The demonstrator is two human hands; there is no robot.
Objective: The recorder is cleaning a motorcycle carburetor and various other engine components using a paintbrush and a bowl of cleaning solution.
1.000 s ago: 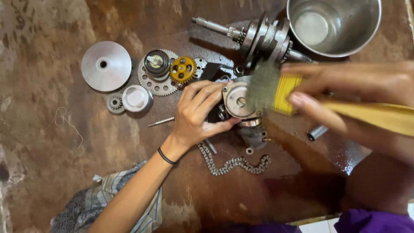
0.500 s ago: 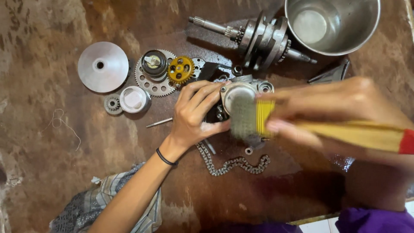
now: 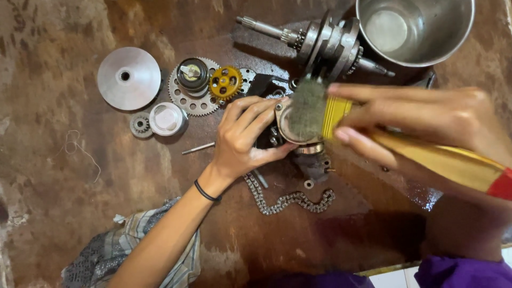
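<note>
The left hand (image 3: 242, 136) grips the round metal engine part (image 3: 292, 128) from its left. The right hand (image 3: 421, 114) holds a paintbrush (image 3: 333, 114), bristles on that part, handle running right.

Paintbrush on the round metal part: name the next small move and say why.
Probably draw the paintbrush across the round metal part: its bristles already rest on the face, the right hand grips the handle, and the left hand steadies the part.
</note>
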